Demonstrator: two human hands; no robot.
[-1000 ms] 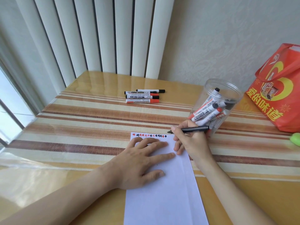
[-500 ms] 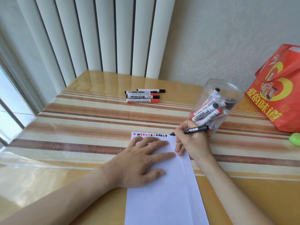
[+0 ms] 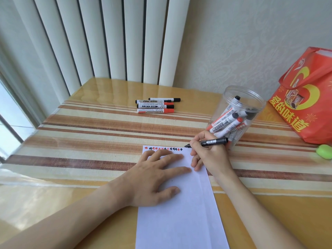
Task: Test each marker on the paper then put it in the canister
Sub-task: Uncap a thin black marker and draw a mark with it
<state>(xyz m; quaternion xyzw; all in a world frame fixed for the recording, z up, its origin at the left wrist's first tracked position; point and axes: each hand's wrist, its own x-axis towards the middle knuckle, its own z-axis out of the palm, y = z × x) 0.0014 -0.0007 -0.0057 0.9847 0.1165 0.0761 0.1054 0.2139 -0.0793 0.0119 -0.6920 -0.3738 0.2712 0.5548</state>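
While we press the paper [image 3: 181,221] flat with our left hand [image 3: 154,178], fingers spread straight so the sheet cannot slide, our right hand [image 3: 208,155] has its fingers clenched around the black marker [image 3: 208,141], whose tip sits at the paper's far right corner, at the end of a row of red and black test marks [image 3: 162,149]. Just beyond that hand the clear canister [image 3: 246,97] stands open on the table [image 3: 89,133], already holding tested markers, near enough, we judge, for an easy drop. Farther back, four untested markers [image 3: 156,105] lie side by side.
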